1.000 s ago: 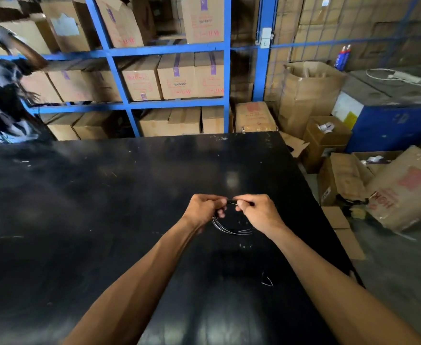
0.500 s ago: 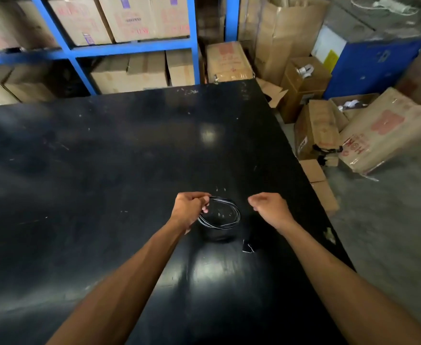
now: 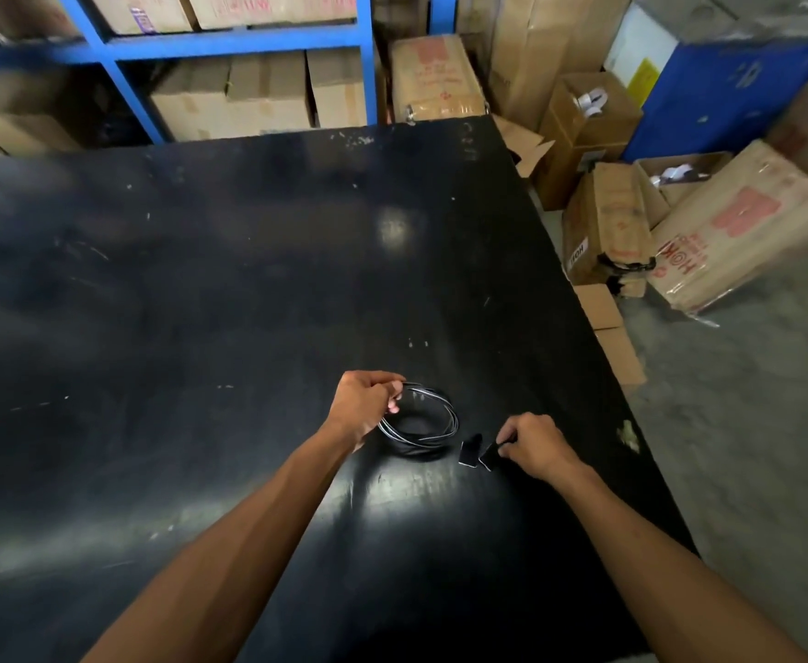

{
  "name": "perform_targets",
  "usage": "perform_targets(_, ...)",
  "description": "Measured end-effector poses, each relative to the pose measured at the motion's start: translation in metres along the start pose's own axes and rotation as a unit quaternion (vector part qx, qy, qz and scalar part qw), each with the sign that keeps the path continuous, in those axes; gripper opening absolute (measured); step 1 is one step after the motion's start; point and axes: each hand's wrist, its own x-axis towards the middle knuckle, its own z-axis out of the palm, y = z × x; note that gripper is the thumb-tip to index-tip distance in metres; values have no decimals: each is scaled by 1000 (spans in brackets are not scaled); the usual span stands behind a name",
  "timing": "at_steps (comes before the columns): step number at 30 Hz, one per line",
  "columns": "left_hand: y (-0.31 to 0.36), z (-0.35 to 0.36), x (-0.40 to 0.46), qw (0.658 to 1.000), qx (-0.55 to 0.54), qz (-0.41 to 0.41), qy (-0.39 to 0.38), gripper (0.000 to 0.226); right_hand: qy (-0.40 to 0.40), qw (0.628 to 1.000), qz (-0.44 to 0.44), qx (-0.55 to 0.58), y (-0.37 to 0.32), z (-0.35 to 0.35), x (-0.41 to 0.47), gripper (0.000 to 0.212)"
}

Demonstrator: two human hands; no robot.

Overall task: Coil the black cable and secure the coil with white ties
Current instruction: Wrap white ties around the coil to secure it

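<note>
The black cable is wound into a small round coil just above the black table. My left hand grips the coil at its left side. To the right of the coil, two small dark flat pieces with pale edges lie on the table; one piece lies free. My right hand pinches the other piece with thumb and fingertips. I cannot tell whether these pieces are ties.
The table's right edge runs diagonally close to my right hand, with grey floor beyond. Cardboard boxes lie on the floor at right. Blue shelving with boxes stands behind the table, and a blue cabinet sits at the upper right.
My right hand let go of the coil and moved right and down onto a small dark piece on the table. The left hand kept the coil. The view tilted downward.
</note>
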Motion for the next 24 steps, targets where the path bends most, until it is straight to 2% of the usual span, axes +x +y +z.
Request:
perform_targets(5, 10, 5, -13, 999, 19, 21, -18, 18, -20, 1000, 11, -2, -5, -54, -3, 18)
perform_targets(9, 21, 13, -33, 994, 33, 52, -91, 15, 87, 991, -82, 63, -34, -91, -22, 13)
perform_targets(11, 27, 19, -43, 987, 40, 80, -133, 15, 103, 979, -134, 110, -52, -96, -32, 13)
perform_targets(15, 35, 19, -56, 976, 86, 136, -149, 16, 10, 971, -219, 94, -79, -93, -47, 19)
perform_targets(24, 42, 0, -74, 961, 140, 215, -103, 18, -50, 969, -236, 56, -106, -89, -56, 23)
